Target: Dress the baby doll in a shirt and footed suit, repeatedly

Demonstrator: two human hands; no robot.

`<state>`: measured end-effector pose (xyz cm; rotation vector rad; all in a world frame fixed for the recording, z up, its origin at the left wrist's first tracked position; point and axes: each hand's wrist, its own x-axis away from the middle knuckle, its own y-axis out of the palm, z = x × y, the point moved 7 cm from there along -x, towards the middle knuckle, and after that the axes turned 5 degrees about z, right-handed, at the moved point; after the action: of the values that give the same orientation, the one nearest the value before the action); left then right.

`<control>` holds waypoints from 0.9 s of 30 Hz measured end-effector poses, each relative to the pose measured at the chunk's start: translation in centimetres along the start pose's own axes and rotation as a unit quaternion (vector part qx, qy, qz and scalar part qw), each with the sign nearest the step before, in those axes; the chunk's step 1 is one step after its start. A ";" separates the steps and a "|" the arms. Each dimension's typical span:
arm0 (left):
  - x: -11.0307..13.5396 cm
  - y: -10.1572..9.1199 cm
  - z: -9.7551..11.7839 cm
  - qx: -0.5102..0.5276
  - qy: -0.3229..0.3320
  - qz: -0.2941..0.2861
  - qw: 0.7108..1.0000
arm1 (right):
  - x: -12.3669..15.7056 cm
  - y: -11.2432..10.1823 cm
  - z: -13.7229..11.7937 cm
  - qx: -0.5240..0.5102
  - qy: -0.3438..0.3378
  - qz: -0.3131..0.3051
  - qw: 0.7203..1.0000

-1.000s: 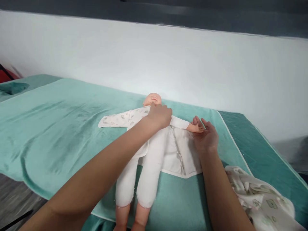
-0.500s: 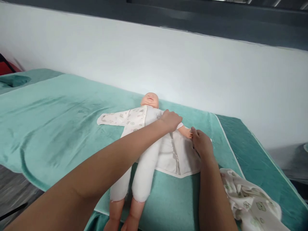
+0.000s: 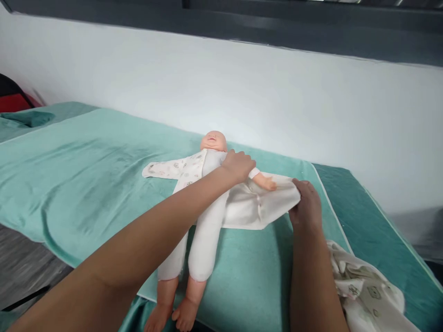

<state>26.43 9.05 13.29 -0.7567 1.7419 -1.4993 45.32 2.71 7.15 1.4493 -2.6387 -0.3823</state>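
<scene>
A baby doll [image 3: 209, 230] with a white cloth body lies on its back, its head toward the wall. A printed white baby shirt [image 3: 263, 205] is under it; one sleeve covers the doll's arm on the left of the view, and the other half is spread out on the right, plain inside up. My left hand [image 3: 239, 166] is closed round the doll's upper arm near the shoulder, its fingertips partly hidden. That arm's bare forearm and hand rest over the spread shirt. My right hand [image 3: 306, 203] pinches the shirt's outer edge and holds it lifted and taut.
A green velvety cover [image 3: 104, 147] lies beneath everything. Crumpled printed cloth [image 3: 368, 290] lies at lower right, beside my right forearm. A white wall [image 3: 221, 83] stands behind. A black and red object [image 3: 14, 99] is at the far left.
My right hand has left the doll's hand, moved slightly right and taken the shirt's edge, pulling it up and outward. My left hand stays on the doll's upper arm.
</scene>
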 end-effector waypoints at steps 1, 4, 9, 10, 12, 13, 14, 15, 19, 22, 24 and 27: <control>0.1 0.3 0.1 -0.014 -0.001 -0.013 1.000 | 0.0 0.1 -0.3 -0.044 -0.001 -0.007 0.999; 0.0 1.1 0.3 -0.036 -0.028 -0.035 0.998 | 0.3 0.3 -0.9 -0.105 -0.011 -0.014 0.994; -0.5 2.2 0.5 -0.019 -0.086 0.001 0.996 | 3.0 3.2 -1.3 -0.154 -0.018 -0.103 0.983; -0.6 2.4 0.4 -0.009 -0.097 0.008 0.995 | 3.9 4.1 -1.2 -0.146 -0.015 -0.129 0.981; -0.5 2.4 0.0 0.022 -0.114 0.022 0.993 | 5.7 6.2 -0.7 -0.109 -0.003 -0.194 0.975; -0.4 2.3 -0.2 0.051 -0.109 0.030 0.992 | 6.6 7.1 -0.3 -0.082 0.001 -0.231 0.969; -0.3 2.0 -0.3 0.094 -0.089 0.039 0.991 | 7.4 8.0 0.0 -0.053 -0.002 -0.266 0.963; -0.2 1.5 -0.5 0.147 -0.056 0.047 0.986 | 8.1 8.7 0.3 -0.025 -0.015 -0.293 0.956; 0.7 -1.2 -2.8 0.299 0.027 0.082 0.950 | 10.2 9.8 0.1 0.095 -0.154 -0.326 0.928; 1.8 -2.8 -6.5 0.271 -0.056 0.163 0.947 | 12.3 10.6 -0.4 0.224 -0.280 -0.337 0.871; 2.8 -2.9 -8.3 0.249 -0.107 0.200 0.941 | 13.3 11.1 -0.4 0.285 -0.323 -0.337 0.837; 4.2 -1.8 -10.0 0.272 -0.176 0.226 0.919 | 13.3 11.2 -0.1 0.323 -0.317 -0.314 0.835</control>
<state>15.86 11.12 15.30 -0.2781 1.0549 -1.3264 29.06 -2.78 9.91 2.8740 -2.8075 0.0321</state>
